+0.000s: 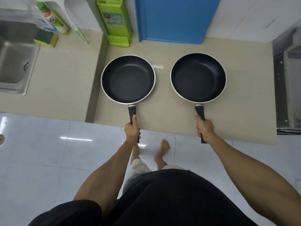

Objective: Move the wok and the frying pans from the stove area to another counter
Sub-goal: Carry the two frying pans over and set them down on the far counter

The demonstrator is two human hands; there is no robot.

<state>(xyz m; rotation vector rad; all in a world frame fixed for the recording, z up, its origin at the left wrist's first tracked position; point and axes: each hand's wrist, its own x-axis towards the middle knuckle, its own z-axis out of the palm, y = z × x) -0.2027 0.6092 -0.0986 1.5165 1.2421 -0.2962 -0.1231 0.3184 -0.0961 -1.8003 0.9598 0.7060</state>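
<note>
The left hand [132, 131] has its grip closed around the black handle of the left frying pan [128, 79], thumb laid along the top of the handle and pointing toward the pan; the handle's end pokes out behind the fist. The right hand [204, 128] has its grip closed the same way on the handle of the right frying pan [198, 77], thumb forward, handle end showing below the palm.

Ahead of each grip the handle runs to a pale collar and then to a round dark pan with a bright metal rim. Both pans are upright and empty, side by side with a gap between them, over the beige worktop [162, 115]. Whether their bases touch the surface or hang just above it cannot be told. Both fists lie at the near edge of the worktop, over the white tiled floor [48, 152].

Beyond the left pan a green plastic holder [116, 23] stands against the wall, and beyond the gap and the right pan a blue board [175, 18] leans upright. Farther left of the left grip, past a step in the worktop, are a steel sink [14, 62], a yellow-and-green sponge [46, 38] at its corner and a bottle [53, 18] behind it. Right of the right grip, a metal unit [288, 88] sits at the worktop's end.

Below the grips, bare forearms lead back to a dark shirt, and a bare foot [162, 150] stands on the floor.
</note>
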